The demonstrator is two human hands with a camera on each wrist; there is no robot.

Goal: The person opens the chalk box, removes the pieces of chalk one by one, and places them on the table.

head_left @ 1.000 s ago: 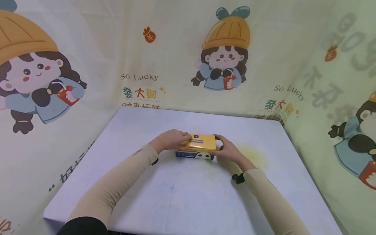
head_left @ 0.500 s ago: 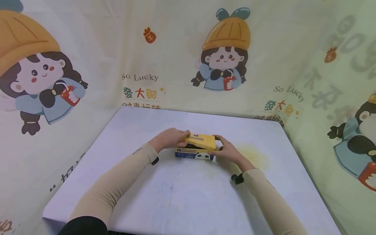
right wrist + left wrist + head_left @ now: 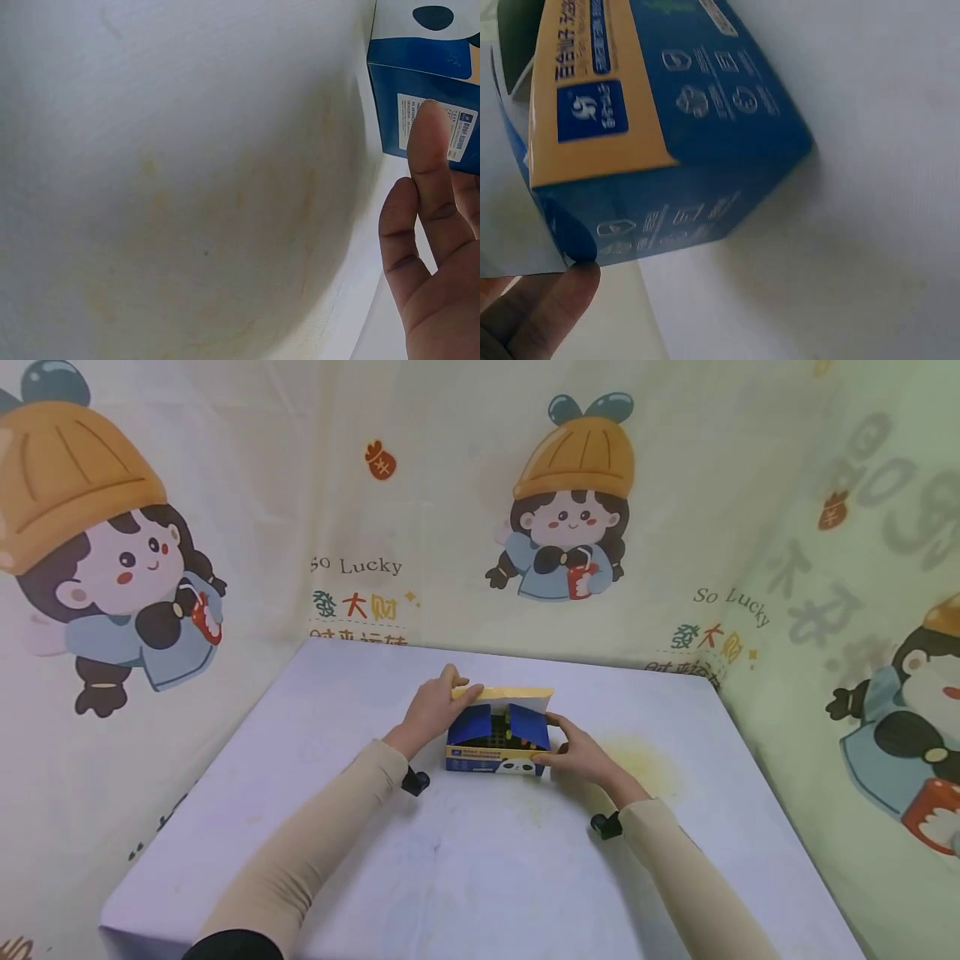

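Observation:
A small yellow and blue cardboard box [image 3: 480, 763] with a panda face on its front sits on the table, its yellow lid [image 3: 517, 693] raised at the back. Two blue inner flaps [image 3: 470, 724] slope over the opening, and dark contents with small coloured bits [image 3: 501, 727] show between them. My left hand [image 3: 431, 714] pinches the lid at its left corner. In the left wrist view a fingertip [image 3: 585, 281] meets the box's end at that corner. My right hand [image 3: 585, 758] steadies the right end between thumb and fingers; in the right wrist view one finger [image 3: 431, 142] lies over a white label.
The white-covered table [image 3: 480, 868] has a yellowish stain [image 3: 637, 760] right of the box. A printed cloth backdrop [image 3: 450, 510] with cartoon figures stands behind and at the sides. Small black cameras [image 3: 415, 781] are worn at both wrists.
The lid, flat one second ago, has swung up and back with my left hand, which has risen. Blue flaps and dark contents have come into view. My right hand stays at the box's right end.

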